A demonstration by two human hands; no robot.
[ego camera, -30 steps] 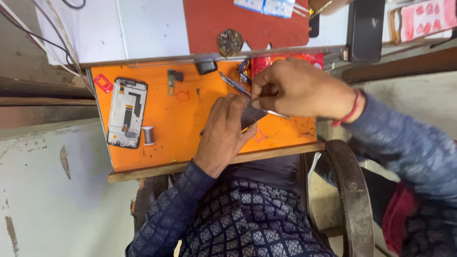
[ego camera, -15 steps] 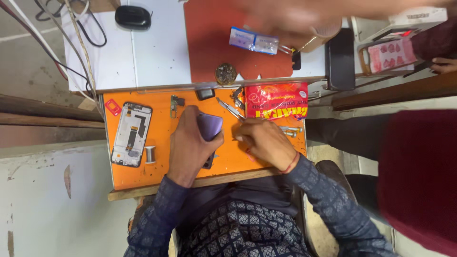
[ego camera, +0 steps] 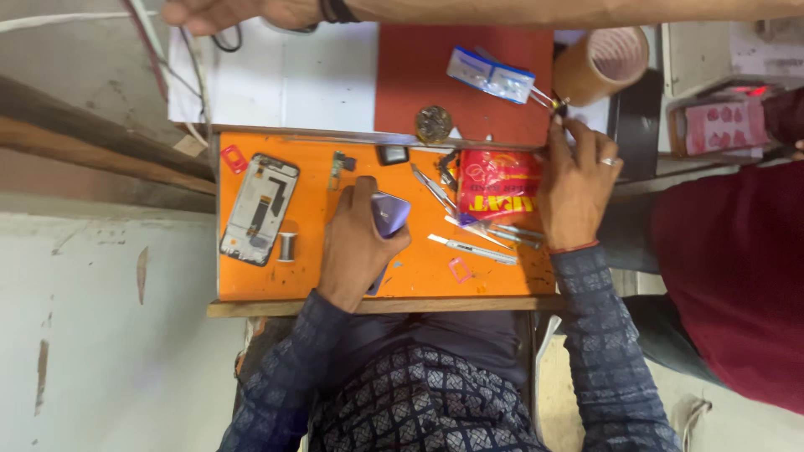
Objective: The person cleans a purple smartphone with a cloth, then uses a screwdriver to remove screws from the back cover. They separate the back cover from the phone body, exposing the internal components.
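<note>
Reaching my right hand (ego camera: 578,180) up-frame, I now pinch small tweezers (ego camera: 546,99) while my left hand (ego camera: 356,243) stays clasped around the purple phone (ego camera: 389,213).

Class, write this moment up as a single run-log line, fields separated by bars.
left hand: grips purple phone on orange mat | right hand: fingertips at small metal tool by tape roll | tweezers lie loose
</note>
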